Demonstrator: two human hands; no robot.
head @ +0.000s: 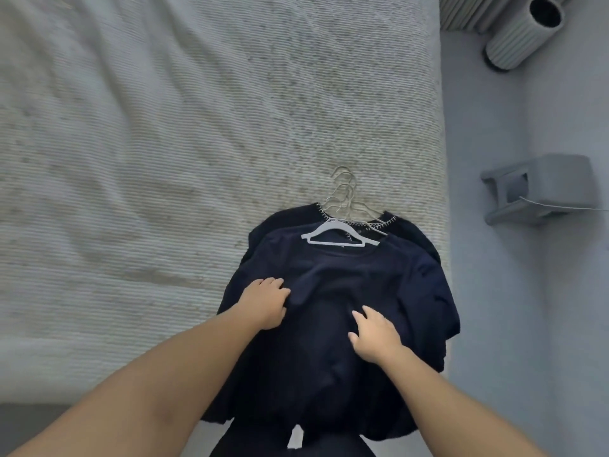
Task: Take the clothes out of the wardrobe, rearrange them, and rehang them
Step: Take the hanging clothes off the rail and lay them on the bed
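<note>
A stack of dark clothes on hangers lies on the bed near its right edge. On top is a navy top on a white plastic hanger. Beneath it a black garment with white stitched trim shows at the neckline. Several metal hanger hooks fan out above the collars. My left hand rests on the navy top's left side, fingers curled into the cloth. My right hand lies on the fabric near the middle, its fingers bent against it.
The bed's pale ribbed cover stretches to the left and far side. Right of the bed is grey floor with a small grey stool and a ribbed pale cylinder lying on its side.
</note>
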